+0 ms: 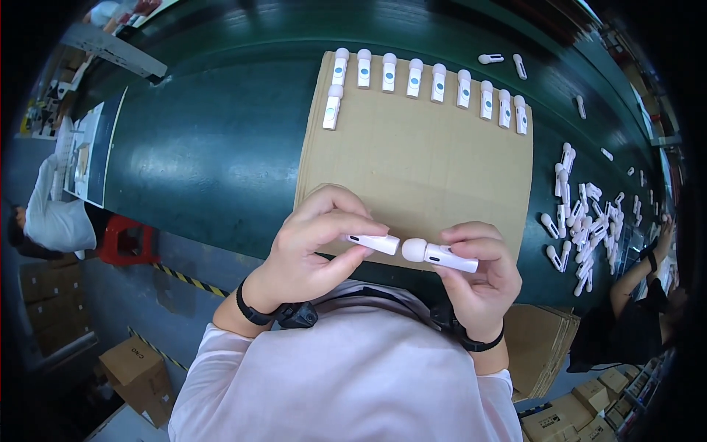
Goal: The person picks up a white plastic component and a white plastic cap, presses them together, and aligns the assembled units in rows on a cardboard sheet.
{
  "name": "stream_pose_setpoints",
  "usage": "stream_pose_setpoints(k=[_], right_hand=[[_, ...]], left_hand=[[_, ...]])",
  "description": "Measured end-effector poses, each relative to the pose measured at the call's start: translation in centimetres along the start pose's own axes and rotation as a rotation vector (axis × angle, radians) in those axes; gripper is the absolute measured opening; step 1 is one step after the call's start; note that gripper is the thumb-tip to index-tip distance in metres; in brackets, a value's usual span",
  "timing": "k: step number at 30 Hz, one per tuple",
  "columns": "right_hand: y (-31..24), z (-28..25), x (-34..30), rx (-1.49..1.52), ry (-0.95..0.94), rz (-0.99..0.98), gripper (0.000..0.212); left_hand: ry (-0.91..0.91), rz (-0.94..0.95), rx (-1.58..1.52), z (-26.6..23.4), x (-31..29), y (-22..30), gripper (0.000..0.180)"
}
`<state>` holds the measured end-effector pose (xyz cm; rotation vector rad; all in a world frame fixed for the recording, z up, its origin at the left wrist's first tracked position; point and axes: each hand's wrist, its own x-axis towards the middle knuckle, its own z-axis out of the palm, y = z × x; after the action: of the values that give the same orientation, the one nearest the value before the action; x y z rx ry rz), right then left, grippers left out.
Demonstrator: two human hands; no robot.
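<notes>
Over the near edge of the cardboard sheet, my left hand pinches a pale pink mini wand massager between thumb and fingers. Its rounded head is hidden in the fingers, and its flat end points right. A second mini wand massager is gripped by my right hand, its ball-shaped head pointing left. The two massagers nearly meet end to end, each showing a dark slot on its side. Along the sheet's far edge lies a row of several massagers with blue round marks; one more massager starts a second row at left.
A loose heap of massagers covers the green table at right, with a few strays beyond the sheet. A co-worker's arm reaches in at far right. Another person sits at left near a red stool.
</notes>
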<state>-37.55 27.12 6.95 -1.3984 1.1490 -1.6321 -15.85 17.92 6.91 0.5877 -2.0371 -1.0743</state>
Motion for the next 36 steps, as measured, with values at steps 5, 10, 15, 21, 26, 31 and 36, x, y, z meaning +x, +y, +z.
stream_pose_setpoints(k=[5, 10, 15, 21, 26, 31, 36], right_hand=[[-1.2, -0.5, -0.3, -0.323, -0.050, -0.109, 0.041], [-1.7, 1.3, 0.3, -0.566, -0.202, -0.260, 0.045], [-1.9, 2.2, -0.1, -0.444, -0.175, -0.270, 0.045], [-2.8, 1.5, -0.3, -0.401, -0.204, -0.236, 0.040], [-4.4, -1.5, 1.1, -0.498, -0.232, -0.168, 0.036], [-4.9, -5.5, 4.8, -0.671, -0.300, -0.134, 0.033], [-3.8, -6.9, 10.6, -0.904, -0.337, -0.252, 0.028]], left_hand=[[0.024, 0.045, -0.094, 0.4, 0.3, 0.3, 0.030], [0.036, 0.047, -0.101, 1.2, -0.1, 1.5, 0.029], [0.030, 0.076, -0.048, 1.1, -0.6, 2.0, 0.028], [0.035, 0.155, -0.003, 0.5, -0.7, 3.0, 0.033], [0.042, 0.089, 0.132, -1.5, -0.9, 1.7, 0.033], [0.076, 0.050, 0.384, -4.9, 0.7, -0.1, 0.027], [0.082, 0.101, 0.566, -7.2, 4.5, -1.2, 0.020]])
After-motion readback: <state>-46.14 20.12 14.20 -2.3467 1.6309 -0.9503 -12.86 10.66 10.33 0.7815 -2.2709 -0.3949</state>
